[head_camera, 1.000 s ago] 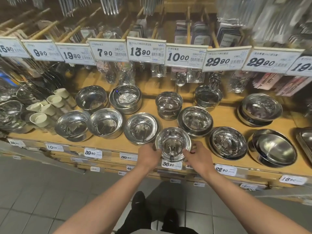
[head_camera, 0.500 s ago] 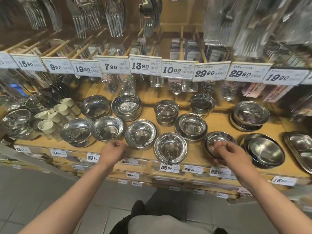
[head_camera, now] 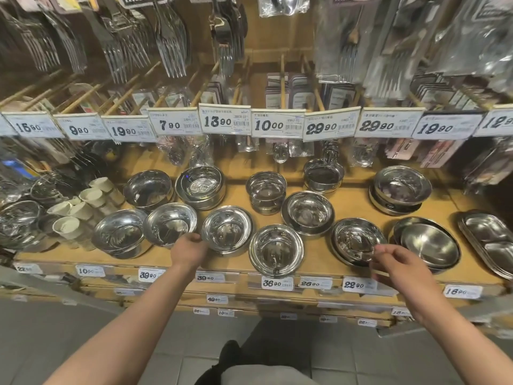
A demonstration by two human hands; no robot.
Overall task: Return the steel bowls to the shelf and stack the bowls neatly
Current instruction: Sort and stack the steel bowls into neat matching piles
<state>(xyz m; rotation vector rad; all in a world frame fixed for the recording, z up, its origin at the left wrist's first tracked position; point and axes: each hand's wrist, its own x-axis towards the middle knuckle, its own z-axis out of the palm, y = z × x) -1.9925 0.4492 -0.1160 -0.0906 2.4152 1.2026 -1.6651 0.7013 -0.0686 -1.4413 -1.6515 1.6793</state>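
Head view, sole view on record. Light wooden display shelf: holds round polished steel bowls in two loose rows, several already nested in stacks. Back row: wide steel bowl stack at far right, small deep steel bowl stack at centre. Front row, left to right: two shiny steel bowls touching each other, then a mid-size round steel bowl, a steel bowl nearest the shelf edge, a shallow rimmed steel bowl stack, and a broad flat steel dish pair. Left hand: fingers curled at the near-left rim of the mid-size round steel bowl, gripping it as far as can be seen. Right hand: fingertips pinched narrow at the near rim of the shallow rimmed steel bowl stack; whether they grip the rim cannot be told. Status, as judged: every bowl in view rests on the shelf, none carried; returning looks largely done. Outstanding: squaring up the front-row bowls, some off-line and unstacked.
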